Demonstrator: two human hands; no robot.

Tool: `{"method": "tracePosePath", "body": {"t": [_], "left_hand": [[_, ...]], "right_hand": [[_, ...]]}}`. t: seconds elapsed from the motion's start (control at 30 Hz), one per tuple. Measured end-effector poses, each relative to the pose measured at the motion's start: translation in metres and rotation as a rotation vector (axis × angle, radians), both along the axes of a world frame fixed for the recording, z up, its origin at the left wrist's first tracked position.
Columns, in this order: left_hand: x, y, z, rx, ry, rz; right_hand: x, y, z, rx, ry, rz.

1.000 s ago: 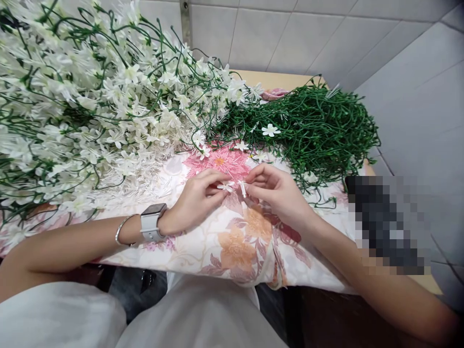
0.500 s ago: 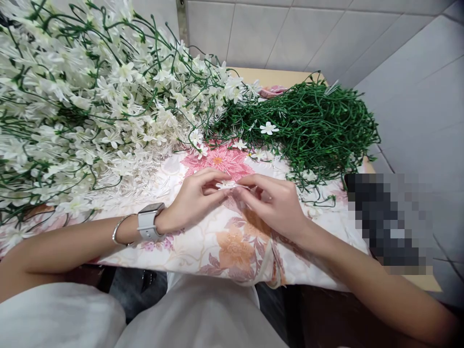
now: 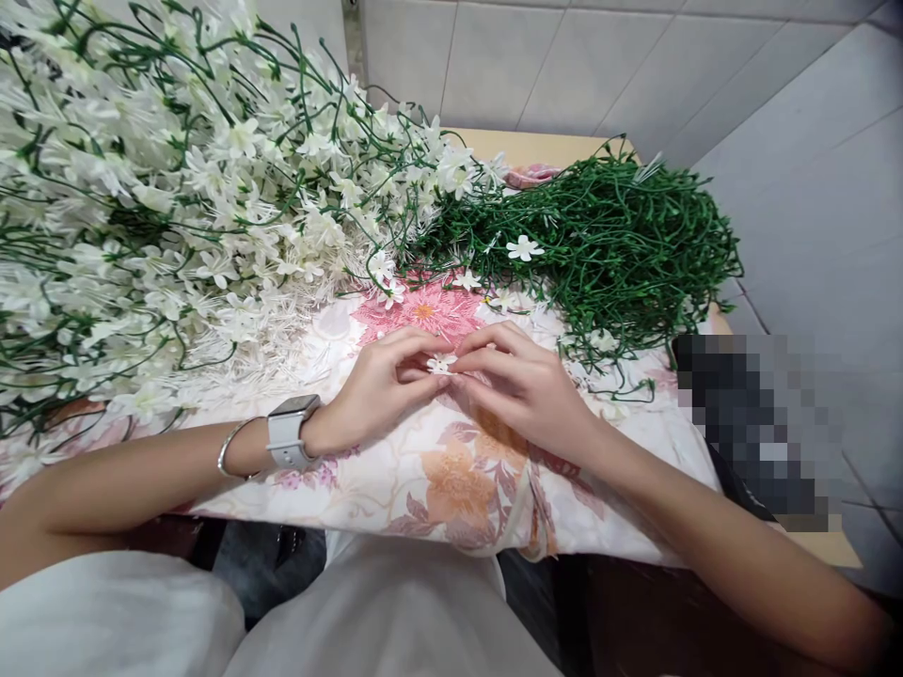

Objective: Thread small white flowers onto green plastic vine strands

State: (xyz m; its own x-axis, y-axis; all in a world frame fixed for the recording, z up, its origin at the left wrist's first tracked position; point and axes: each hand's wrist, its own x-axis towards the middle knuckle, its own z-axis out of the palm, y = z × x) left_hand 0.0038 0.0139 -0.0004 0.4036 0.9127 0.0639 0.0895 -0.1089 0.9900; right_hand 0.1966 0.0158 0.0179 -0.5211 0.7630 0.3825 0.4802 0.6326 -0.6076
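My left hand (image 3: 381,385) and my right hand (image 3: 526,385) meet fingertip to fingertip over the flowered tablecloth (image 3: 458,480). Between them they pinch a small white artificial flower (image 3: 441,362). The left wrist wears a white watch (image 3: 288,432) and a thin bangle. A big heap of white artificial flowers on green stems (image 3: 176,207) lies to the left, close behind the left hand. A tangle of bare green stems (image 3: 621,244) lies behind the right hand.
Loose white blossoms (image 3: 523,248) lie on and beside the green stems. A dark blurred object (image 3: 762,423) sits at the table's right edge. Tiled walls close in behind and on the right. The table's front edge runs just above my lap.
The right hand's fingers have closed in on the left hand's, and the small white piece held apart a second ago now sits joined with the flower between both fingertips.
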Motion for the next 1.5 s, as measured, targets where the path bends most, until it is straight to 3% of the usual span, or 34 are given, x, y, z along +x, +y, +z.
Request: {"method": "tracePosePath", "body": {"t": [0.2, 0.43, 0.63, 0.83, 0.93, 1.0, 1.07, 1.2, 1.3, 1.37, 1.5], "left_hand": [[0.001, -0.002, 0.006, 0.056, 0.098, 0.015], [0.001, -0.004, 0.004, 0.258, 0.238, 0.000], [0.002, -0.005, 0.007, 0.320, 0.274, -0.026], [0.003, -0.006, 0.010, 0.458, 0.331, -0.013], [0.002, -0.007, 0.012, 0.485, 0.311, 0.018], [0.002, -0.007, 0.013, 0.419, 0.272, 0.032], [0.001, -0.008, 0.015, 0.273, 0.197, 0.051], [0.002, -0.008, 0.021, -0.109, 0.021, 0.038], [0.006, -0.010, 0.028, -0.351, -0.076, -0.111], [0.008, -0.011, 0.032, -0.394, -0.127, -0.151], [0.008, -0.013, 0.033, -0.266, -0.061, -0.116]], "right_hand": [[0.000, -0.001, 0.003, 0.070, 0.023, -0.129], [-0.005, -0.004, 0.002, 0.170, -0.060, -0.107], [-0.008, -0.004, -0.002, 0.256, -0.125, -0.095], [-0.008, -0.004, -0.004, 0.164, -0.038, -0.111], [-0.006, -0.005, -0.005, -0.008, 0.115, -0.128], [-0.005, -0.005, -0.005, -0.121, 0.195, -0.146], [-0.004, -0.006, -0.004, -0.124, 0.235, -0.174], [0.000, -0.009, -0.004, 0.184, 0.185, -0.212], [0.003, -0.011, -0.007, 0.390, 0.103, -0.074], [0.004, -0.011, -0.010, 0.476, 0.048, 0.063], [0.002, -0.011, -0.015, 0.617, -0.013, 0.189]]}}
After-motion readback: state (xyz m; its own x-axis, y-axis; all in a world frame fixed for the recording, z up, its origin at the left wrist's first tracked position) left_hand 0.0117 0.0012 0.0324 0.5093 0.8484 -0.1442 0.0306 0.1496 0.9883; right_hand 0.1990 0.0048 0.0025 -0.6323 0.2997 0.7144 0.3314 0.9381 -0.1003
